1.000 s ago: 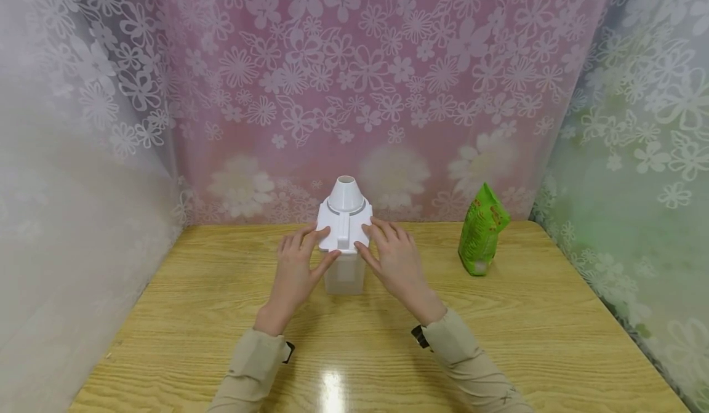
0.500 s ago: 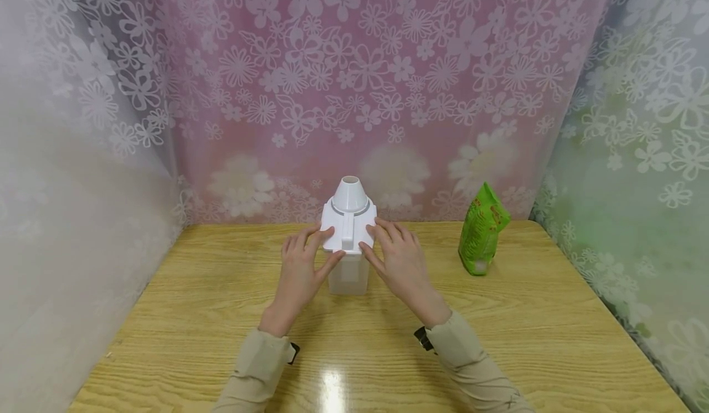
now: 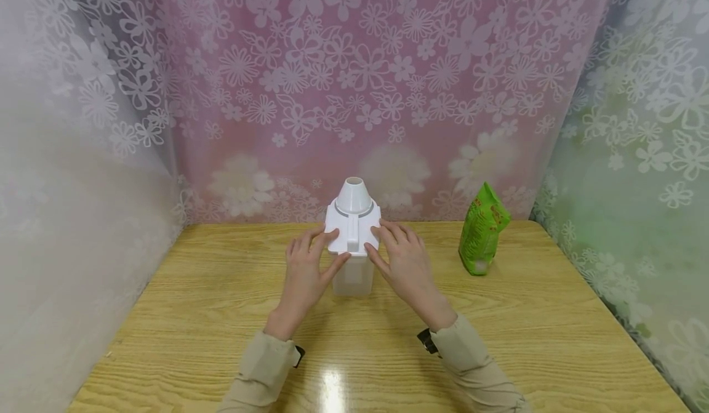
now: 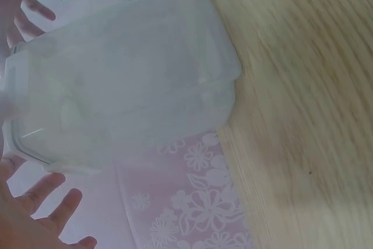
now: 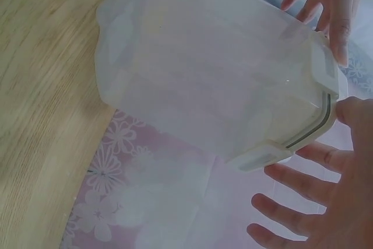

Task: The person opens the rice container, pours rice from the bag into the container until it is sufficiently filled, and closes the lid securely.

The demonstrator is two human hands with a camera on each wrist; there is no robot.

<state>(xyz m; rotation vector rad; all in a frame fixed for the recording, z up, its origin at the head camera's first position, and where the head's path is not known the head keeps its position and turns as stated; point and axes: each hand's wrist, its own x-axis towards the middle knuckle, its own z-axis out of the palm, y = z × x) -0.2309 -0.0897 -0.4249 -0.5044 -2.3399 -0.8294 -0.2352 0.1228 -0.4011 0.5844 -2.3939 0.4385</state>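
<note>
A translucent plastic storage container (image 3: 353, 277) stands upright on the table, capped by a white lid (image 3: 338, 219) with a cone-shaped white top. My left hand (image 3: 303, 271) holds the lid's near left corner between thumb and index finger. On the near right corner, my right hand (image 3: 408, 265) does the same. In the right wrist view, the thumb and index finger of the right hand (image 5: 332, 185) touch the lid's edge while the other fingers spread out. The container body (image 4: 128, 68) looks cloudy in the left wrist view, and no contents can be made out.
A green bag (image 3: 480, 231) stands upright to the right of the container. Wood-grain tabletop (image 3: 210, 314) surrounds both things. Flower-patterned curtains (image 3: 382, 80) hang behind the table and along both sides.
The container has shifted slightly to the right, and both hands have travelled along with it, keeping their hold on the lid. The green bag has stayed in place.
</note>
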